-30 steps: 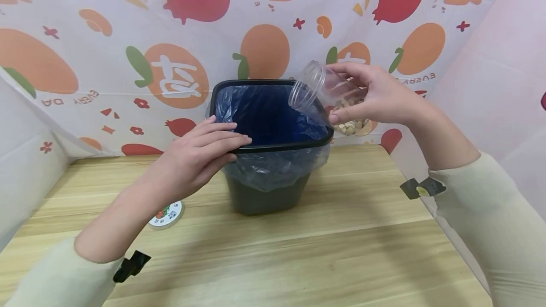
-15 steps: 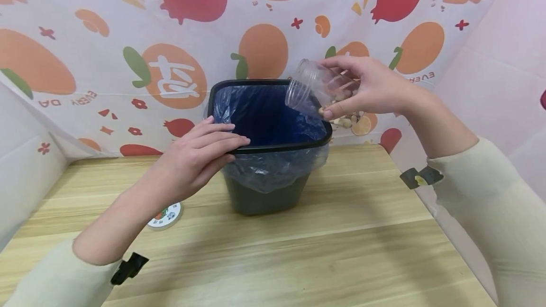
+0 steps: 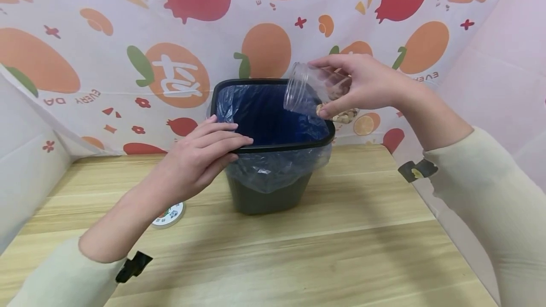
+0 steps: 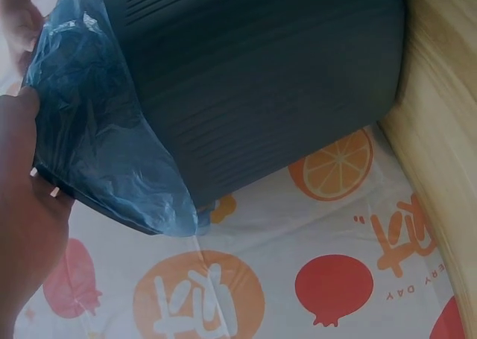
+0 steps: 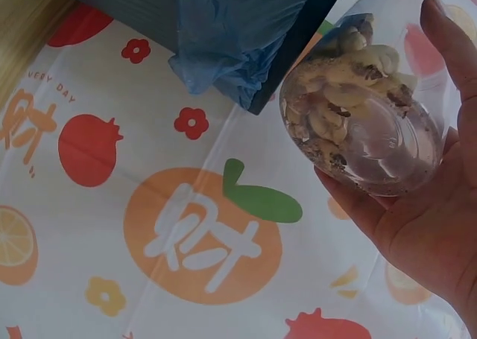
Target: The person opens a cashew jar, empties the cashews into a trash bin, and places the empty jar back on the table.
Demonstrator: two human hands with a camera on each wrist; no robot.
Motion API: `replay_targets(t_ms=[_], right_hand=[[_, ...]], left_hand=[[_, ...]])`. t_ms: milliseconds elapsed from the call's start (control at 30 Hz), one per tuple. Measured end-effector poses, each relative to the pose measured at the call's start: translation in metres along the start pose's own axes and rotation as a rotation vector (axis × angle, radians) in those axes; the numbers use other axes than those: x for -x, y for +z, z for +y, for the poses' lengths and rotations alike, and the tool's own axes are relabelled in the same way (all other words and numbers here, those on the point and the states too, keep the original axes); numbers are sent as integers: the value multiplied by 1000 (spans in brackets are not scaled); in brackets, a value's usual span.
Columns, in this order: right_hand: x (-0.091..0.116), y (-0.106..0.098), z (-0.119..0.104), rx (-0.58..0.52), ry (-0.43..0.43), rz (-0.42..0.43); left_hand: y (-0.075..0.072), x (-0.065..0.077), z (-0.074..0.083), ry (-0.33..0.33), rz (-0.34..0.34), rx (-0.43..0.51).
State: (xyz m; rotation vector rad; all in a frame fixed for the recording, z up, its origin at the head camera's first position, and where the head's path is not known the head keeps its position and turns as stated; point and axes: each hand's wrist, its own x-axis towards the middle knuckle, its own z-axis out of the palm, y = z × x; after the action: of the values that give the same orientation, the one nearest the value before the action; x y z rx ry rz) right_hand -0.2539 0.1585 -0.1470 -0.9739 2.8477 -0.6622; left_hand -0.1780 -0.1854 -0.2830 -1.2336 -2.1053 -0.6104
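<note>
My right hand (image 3: 367, 82) grips a clear plastic jar (image 3: 307, 90), lidless and tilted nearly onto its side. The jar's mouth points left, over the right part of the trash can's opening. Pale, curved nut-like pieces with dark bits (image 5: 335, 100) lie inside toward the jar's base. The dark trash can (image 3: 266, 198) stands upright, lined with a translucent bluish bag (image 3: 273, 169) folded over its black rim. My left hand (image 3: 198, 155) holds the rim's near left corner, fingers over the edge and thumb outside, also seen in the left wrist view. The can's bottom inside is hidden in shadow.
A round white lid with a printed picture (image 3: 171, 214) lies on the wooden table (image 3: 273, 259), partly behind my left forearm. A fruit-patterned cloth (image 3: 179, 8) hangs close behind the can. White side panels flank the table.
My right hand has shifted left and slightly up, turning the jar nearer to level. The nut-like pieces stay inside it. My left hand keeps its place on the rim.
</note>
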Motion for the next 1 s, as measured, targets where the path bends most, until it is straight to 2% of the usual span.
replay_targets(t_ms=[400,1000], right_hand=[[-9,1,-2,116,-36,-29],[-16,3,-14,186,-17,-81]], left_hand=[[3,1,-1,-5,15,-3],[3,1,-1,-3,18,-2]])
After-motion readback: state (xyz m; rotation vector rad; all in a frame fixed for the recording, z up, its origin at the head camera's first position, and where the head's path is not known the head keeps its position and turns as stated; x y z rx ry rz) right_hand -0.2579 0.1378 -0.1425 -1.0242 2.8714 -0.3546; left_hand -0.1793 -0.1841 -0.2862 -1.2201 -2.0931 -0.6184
